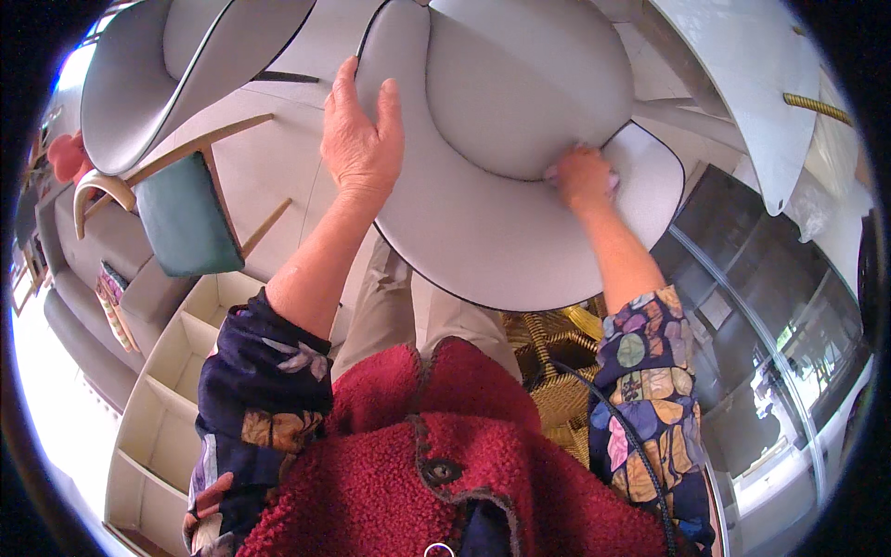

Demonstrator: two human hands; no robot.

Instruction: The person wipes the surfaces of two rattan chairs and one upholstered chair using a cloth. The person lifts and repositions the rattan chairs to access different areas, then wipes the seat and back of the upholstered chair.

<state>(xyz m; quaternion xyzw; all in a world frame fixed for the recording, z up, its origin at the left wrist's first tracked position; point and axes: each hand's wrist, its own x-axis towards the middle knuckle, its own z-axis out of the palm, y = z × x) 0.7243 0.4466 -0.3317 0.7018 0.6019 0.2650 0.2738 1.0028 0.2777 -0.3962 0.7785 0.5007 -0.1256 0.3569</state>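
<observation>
A grey upholstered chair (445,230) with dark piping along its edge stands right before me, its rounded seat pad (529,90) set inside a curved shell. My left hand (363,136) is at the shell's left rim, thumb on the inner face and fingers along the outer edge. In my right hand (583,174) is a bunched pinkish cloth (613,182), pressed against the chair near the seam at the seat pad's lower right. That hand is blurred, and most of the cloth is hidden under it.
Another grey chair (132,90) stands at upper left, above a wooden chair with a green seat (188,216). A cream compartmented shelf (150,425) and grey sofa (104,244) lie left. Right are a pale tabletop (752,76), a dark glass-fronted cabinet (759,299) and woven baskets (557,390).
</observation>
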